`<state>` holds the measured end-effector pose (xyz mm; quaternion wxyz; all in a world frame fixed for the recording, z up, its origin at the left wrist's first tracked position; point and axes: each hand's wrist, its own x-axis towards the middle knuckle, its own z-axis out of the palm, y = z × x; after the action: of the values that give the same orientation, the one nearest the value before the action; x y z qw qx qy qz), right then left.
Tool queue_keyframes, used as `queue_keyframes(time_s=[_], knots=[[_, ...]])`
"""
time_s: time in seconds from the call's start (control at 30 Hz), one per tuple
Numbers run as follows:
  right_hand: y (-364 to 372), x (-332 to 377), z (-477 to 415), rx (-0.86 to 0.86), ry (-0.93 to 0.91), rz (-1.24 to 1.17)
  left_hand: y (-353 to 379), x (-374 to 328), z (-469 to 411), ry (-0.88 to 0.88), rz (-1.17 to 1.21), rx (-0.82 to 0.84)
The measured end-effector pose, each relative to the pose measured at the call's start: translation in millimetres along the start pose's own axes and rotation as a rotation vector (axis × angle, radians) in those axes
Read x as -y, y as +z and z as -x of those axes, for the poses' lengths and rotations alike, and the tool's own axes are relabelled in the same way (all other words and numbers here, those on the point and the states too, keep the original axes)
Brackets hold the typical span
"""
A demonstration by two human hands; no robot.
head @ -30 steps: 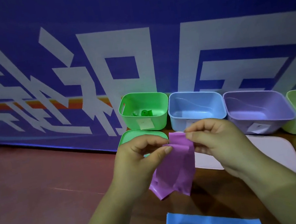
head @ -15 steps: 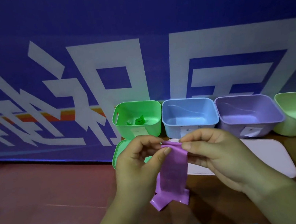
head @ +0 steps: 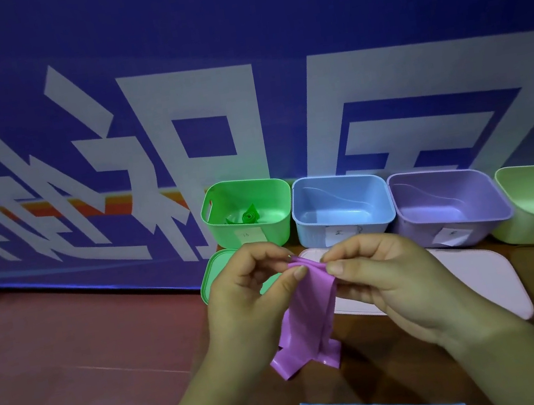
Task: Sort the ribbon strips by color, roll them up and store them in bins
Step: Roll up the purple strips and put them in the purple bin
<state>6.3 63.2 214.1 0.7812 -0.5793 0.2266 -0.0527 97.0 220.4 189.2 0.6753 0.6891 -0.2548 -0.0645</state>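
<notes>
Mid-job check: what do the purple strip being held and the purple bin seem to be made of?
Purple strip: probably thin plastic film or coated ribbon, smooth with a slight sheen; it hangs limp and creases where the left hand and right hand pinch it. Purple bin: likely rigid moulded plastic, smooth semi-gloss; rounded corners, rolled rim, soft highlights inside.

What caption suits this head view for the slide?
Left hand and right hand pinch the purple ribbon by its top, before the purple bin.

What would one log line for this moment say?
left hand: pinches purple ribbon top | right hand: same | ribbon tail: hangs down | green bin: holds green roll | purple bin: no ribbon seen
</notes>
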Motion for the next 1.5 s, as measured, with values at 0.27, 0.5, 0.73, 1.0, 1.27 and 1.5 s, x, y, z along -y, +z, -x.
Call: queue_keyframes(time_s=[0.27,0.5,0.73,1.0,1.27,1.5], knots=[[7.5,-6.4,-8.0,0.015,0.029,0.007,-8.6,7.7,1.0,-0.046,0.032,-0.01],[18.2,-15.2,-16.2,0.061,-0.044,0.141,-19.0,22.1,1.4,-0.13,0.103,-0.05],[34.6,-42.1,-35.3,-0.043,-0.043,0.321,-39.8,47.7,0.2,-0.25,0.116,-0.005],[52.8,-82.0,-62.7,0.005,0.054,0.388,-67.9,98.5,9.2,-0.517,0.179,0.0],[35.0,-145.9,-120.7,-0.056,0.195,0.577,-101.4,154.2,13.4,-0.668,0.061,-0.105],[28.7,-200.2,-170.8,-0.008,0.272,0.877,-123.2,194.0,1.4,-0.762,0.044,-0.116]])
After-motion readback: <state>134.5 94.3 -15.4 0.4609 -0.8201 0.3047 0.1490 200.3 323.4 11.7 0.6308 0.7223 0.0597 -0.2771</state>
